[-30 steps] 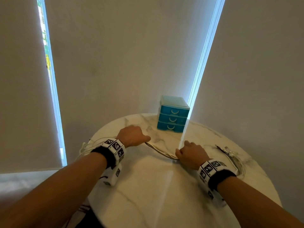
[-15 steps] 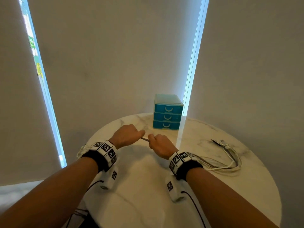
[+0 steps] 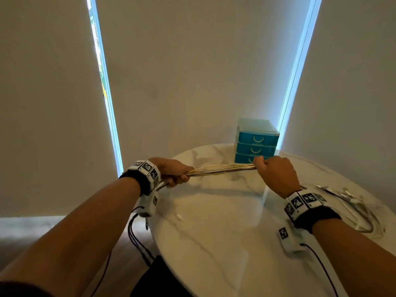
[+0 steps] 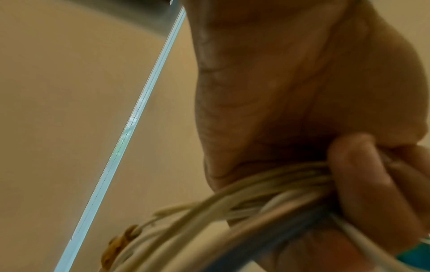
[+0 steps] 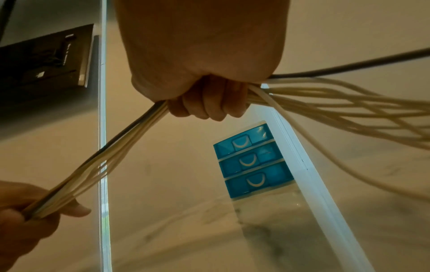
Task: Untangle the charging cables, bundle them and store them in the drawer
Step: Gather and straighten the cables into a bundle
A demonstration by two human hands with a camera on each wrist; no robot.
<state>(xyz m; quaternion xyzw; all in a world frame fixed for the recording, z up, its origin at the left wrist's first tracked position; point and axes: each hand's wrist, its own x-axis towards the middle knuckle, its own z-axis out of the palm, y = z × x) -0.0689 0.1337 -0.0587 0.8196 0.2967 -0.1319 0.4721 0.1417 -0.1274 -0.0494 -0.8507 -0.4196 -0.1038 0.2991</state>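
Cables [image 3: 222,168] stretched left-right between fists, above table [image 3: 214,243]. Left hand [image 3: 171,170] and right hand [image 3: 275,173] both clenched on them. Right nearer drawers [image 3: 256,144], all 3 closed.

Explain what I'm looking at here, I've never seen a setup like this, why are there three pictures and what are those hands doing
No machine here: a person wears three cameras. The wide picture comes from the head; the two close-ups look along each wrist. The left hand and right hand each grip a bunch of cables, stretched between them above a round marble table. At the table's far edge stands a small blue chest of drawers, all three drawers closed. More loose cables lie on the table to the right. The checkered wristbands hold the cameras.
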